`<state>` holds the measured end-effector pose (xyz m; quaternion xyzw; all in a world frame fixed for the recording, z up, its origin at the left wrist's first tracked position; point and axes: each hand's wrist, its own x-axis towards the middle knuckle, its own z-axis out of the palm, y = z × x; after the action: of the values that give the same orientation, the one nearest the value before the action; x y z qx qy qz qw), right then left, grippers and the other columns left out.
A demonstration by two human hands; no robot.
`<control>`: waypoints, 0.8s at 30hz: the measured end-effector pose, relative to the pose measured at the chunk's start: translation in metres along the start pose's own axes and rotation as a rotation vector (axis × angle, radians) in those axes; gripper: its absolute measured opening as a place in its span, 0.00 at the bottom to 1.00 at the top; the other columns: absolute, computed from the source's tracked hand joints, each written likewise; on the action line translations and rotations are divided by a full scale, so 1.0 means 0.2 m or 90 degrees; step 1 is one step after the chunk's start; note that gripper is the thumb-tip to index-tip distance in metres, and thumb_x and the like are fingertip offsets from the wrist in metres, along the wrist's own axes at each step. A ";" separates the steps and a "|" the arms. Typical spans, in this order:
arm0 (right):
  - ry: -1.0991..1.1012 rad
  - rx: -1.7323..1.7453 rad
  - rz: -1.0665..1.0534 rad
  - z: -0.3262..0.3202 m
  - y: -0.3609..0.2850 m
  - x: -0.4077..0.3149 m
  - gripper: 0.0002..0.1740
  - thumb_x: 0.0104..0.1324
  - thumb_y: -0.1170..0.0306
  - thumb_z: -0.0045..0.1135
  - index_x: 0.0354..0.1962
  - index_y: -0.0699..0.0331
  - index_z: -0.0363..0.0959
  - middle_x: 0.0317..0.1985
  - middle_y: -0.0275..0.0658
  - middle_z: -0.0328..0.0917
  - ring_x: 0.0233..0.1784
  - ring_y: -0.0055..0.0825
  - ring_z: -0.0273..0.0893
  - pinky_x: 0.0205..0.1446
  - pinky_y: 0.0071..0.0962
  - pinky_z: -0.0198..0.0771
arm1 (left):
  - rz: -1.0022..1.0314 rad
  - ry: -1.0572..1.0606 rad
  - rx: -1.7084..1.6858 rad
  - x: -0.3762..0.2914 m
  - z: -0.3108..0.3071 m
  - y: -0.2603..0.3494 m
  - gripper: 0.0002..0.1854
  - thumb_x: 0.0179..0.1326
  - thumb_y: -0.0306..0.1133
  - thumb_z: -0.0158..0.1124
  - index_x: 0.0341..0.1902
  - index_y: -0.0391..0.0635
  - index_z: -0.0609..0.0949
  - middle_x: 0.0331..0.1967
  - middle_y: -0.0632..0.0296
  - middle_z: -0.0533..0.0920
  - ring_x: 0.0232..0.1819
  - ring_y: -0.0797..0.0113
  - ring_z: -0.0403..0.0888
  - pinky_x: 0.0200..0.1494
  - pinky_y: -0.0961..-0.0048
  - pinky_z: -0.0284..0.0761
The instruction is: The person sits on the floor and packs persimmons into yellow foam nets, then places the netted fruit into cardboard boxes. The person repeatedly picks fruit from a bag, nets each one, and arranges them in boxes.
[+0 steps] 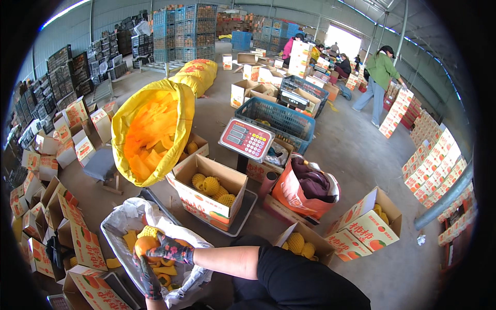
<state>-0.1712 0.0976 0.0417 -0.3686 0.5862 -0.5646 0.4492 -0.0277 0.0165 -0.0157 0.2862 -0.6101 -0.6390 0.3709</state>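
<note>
My two hands, in dark floral gloves, meet over a crate lined with white plastic (116,224). Between them is an orange persimmon (145,245), with a yellow foam net sleeve (148,231) against its far side. My right hand (172,248) reaches in from the right and grips the fruit. From below, my left hand (149,276) supports the same fruit, its fingers partly hidden. Loose foam sleeves and more persimmons (164,279) lie inside the liner. Beyond the crate, an open carton (209,193) on a scale platform (248,201) contains several sleeved fruits (211,186).
A scale display (247,138) stands behind the carton. A yellow sack (182,112) of foam sleeves is at its left. Cartons (87,248) crowd the left; an orange bag (302,197) and fruit cartons (360,228) stand right. A person in green (381,73) handles stacked cartons farther off.
</note>
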 end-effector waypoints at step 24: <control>0.045 -0.082 -0.311 -0.15 0.08 0.05 0.38 0.49 0.70 0.63 0.57 0.62 0.57 0.54 0.44 0.66 0.57 0.36 0.65 0.62 0.28 0.58 | 0.071 0.013 -0.067 -0.09 0.15 0.09 0.27 0.64 0.39 0.52 0.63 0.44 0.60 0.50 0.59 0.71 0.51 0.71 0.70 0.51 0.75 0.68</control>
<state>-0.2013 0.0987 0.0226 -0.5070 0.5302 -0.6302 0.2542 -0.0403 0.0499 0.0025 0.2383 -0.5867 -0.6458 0.4266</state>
